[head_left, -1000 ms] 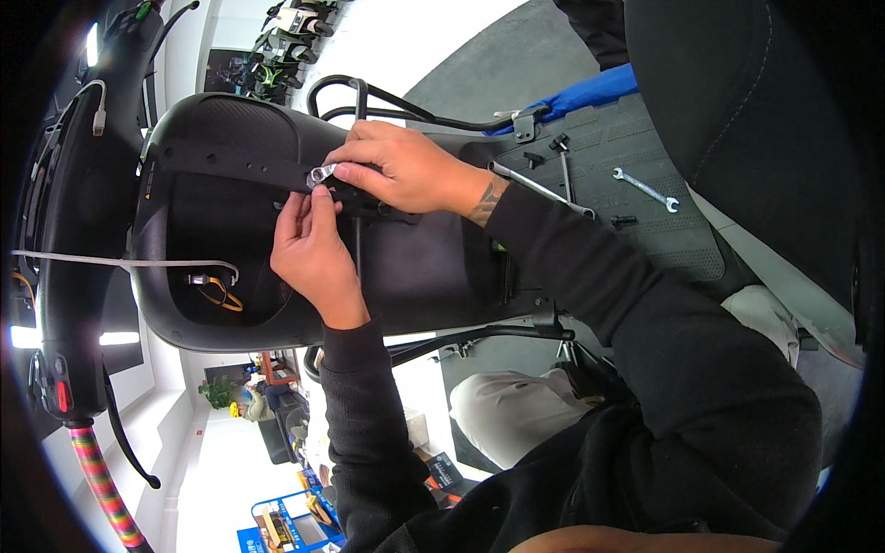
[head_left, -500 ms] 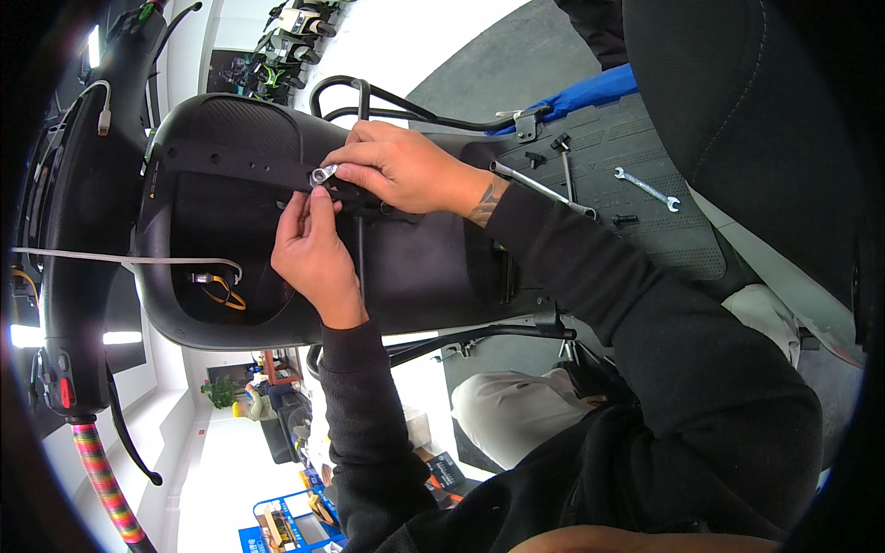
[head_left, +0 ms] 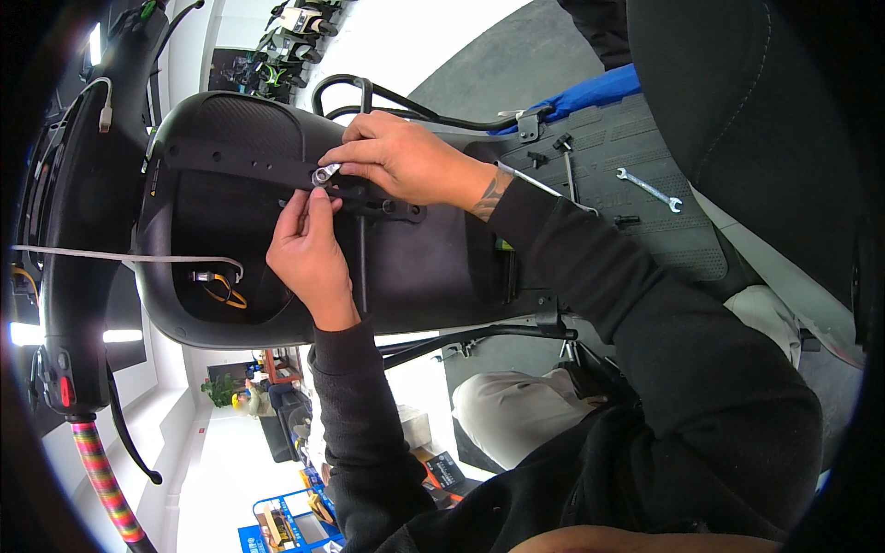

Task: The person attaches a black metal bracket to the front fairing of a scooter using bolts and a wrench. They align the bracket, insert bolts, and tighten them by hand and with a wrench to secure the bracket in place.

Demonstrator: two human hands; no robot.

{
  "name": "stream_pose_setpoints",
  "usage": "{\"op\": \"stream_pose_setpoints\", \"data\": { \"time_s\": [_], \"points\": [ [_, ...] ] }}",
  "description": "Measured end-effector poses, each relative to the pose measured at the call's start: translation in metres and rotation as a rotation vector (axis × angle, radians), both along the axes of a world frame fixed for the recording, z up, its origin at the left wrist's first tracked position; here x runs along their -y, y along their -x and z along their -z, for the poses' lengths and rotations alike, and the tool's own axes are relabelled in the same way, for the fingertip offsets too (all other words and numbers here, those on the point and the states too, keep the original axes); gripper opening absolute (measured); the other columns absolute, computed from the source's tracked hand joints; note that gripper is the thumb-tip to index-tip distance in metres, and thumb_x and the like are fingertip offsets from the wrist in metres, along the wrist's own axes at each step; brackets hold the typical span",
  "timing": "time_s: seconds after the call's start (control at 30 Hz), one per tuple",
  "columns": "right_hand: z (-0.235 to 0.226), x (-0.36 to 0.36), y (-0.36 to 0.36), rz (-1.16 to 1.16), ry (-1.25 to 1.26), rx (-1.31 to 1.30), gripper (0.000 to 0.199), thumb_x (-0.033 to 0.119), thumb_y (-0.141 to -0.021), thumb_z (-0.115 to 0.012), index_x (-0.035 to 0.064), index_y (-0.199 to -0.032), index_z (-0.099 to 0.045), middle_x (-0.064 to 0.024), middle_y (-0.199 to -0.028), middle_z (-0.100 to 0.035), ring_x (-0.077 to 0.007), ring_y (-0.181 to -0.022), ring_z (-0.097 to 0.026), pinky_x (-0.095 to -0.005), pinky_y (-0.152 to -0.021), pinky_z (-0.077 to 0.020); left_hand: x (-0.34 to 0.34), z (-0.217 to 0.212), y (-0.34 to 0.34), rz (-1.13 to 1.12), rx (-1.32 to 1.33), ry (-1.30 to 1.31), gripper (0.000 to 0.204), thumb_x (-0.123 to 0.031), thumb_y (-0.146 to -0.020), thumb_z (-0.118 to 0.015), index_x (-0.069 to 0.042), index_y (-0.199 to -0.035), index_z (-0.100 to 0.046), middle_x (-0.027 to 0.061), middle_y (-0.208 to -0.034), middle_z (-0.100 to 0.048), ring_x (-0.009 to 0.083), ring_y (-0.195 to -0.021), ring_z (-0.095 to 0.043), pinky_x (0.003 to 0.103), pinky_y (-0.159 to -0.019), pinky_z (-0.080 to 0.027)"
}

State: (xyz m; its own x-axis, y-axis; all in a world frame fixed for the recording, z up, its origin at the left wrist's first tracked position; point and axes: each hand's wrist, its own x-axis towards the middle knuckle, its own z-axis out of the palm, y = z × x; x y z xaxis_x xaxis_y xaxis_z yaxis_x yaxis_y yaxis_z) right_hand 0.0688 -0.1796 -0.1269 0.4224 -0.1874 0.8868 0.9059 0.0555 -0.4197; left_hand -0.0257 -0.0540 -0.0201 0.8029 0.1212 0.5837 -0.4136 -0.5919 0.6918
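1. The step in hand is judged to be the fastening or loosening of a small fitting on the black moulded panel of a scooter-like vehicle; which direction the fitting is being turned cannot be told.

2. A small silvery wrench head is held against the panel near its upper edge, where a black bracket is mounted.

3. The right hand is laid over the tool from above, its fingers curled and closed on the wrench, with the silvery head showing just past the fingertips.

4. The left hand is brought up from below, its fingertips pinched together and touching the fitting just beneath the wrench head; what exactly is pinched there is too small to tell.

5. The two hands are thus set close together, almost touching, with the wrench head between them.

6. The next move is judged to call for the fitting to be kept steady by the left fingers while the wrench is swung through a short arc, since little room is left between bracket and panel.

7. A spare open-ended spanner lies well apart on the ribbed grey footboard, toward its right edge, with a T-handled tool nearer its upper edge.

8. A white cable and orange wiring are seen at the panel's lower left.
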Motion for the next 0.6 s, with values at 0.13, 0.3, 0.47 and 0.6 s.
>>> {"op": "stream_pose_setpoints", "data": {
  "time_s": [0.13,0.3,0.47,0.6],
  "points": [
    [0.0,-0.001,0.0,0.001,-0.013,0.007,0.022,0.019,-0.101,-0.074,0.0157,-0.121,-0.082,-0.0064,-0.101,-0.066,-0.0286,-0.099,-0.064,-0.043,-0.09,-0.0533,0.001,0.001,-0.001,0.005,0.01,0.007,0.032,0.0,-0.102,-0.075,0.02,-0.125,-0.068,0.0154,-0.104,-0.079,0.0137,-0.087,-0.075,0.024,-0.083,-0.06],
    [-0.001,-0.001,-0.001,0.032,-0.027,0.024,0.022,0.019,-0.101,-0.075,0.0156,-0.121,-0.082,-0.0058,-0.102,-0.067,-0.0282,-0.099,-0.065,-0.0427,-0.09,-0.0537,0.003,0.005,-0.003,-0.011,0.04,0.011,0.03,0.001,-0.102,-0.074,0.02,-0.125,-0.068,0.016,-0.103,-0.079,0.0136,-0.087,-0.075,0.024,-0.082,-0.06],
    [-0.001,0.001,0.002,0.054,-0.02,0.018,0.021,0.02,-0.102,-0.073,0.0122,-0.121,-0.08,-0.0077,-0.104,-0.068,-0.0298,-0.1,-0.066,-0.0425,-0.089,-0.0541,0.004,0.009,-0.006,-0.074,0.073,-0.025,0.031,0.002,-0.102,-0.073,0.019,-0.126,-0.066,0.0171,-0.105,-0.078,0.0148,-0.089,-0.076,0.025,-0.082,-0.061],
    [0.001,0.002,0.003,-0.035,-0.216,-0.232,0.024,0.017,-0.108,-0.062,0.0037,-0.125,-0.074,-0.0136,-0.106,-0.067,-0.0311,-0.1,-0.067,-0.0388,-0.09,-0.0533,0.009,0.012,-0.009,-0.038,0.082,0.051,0.034,0.001,-0.103,-0.072,0.018,-0.131,-0.062,0.0179,-0.108,-0.078,0.0169,-0.094,-0.077,0.027,-0.083,-0.062]
  ]
}}
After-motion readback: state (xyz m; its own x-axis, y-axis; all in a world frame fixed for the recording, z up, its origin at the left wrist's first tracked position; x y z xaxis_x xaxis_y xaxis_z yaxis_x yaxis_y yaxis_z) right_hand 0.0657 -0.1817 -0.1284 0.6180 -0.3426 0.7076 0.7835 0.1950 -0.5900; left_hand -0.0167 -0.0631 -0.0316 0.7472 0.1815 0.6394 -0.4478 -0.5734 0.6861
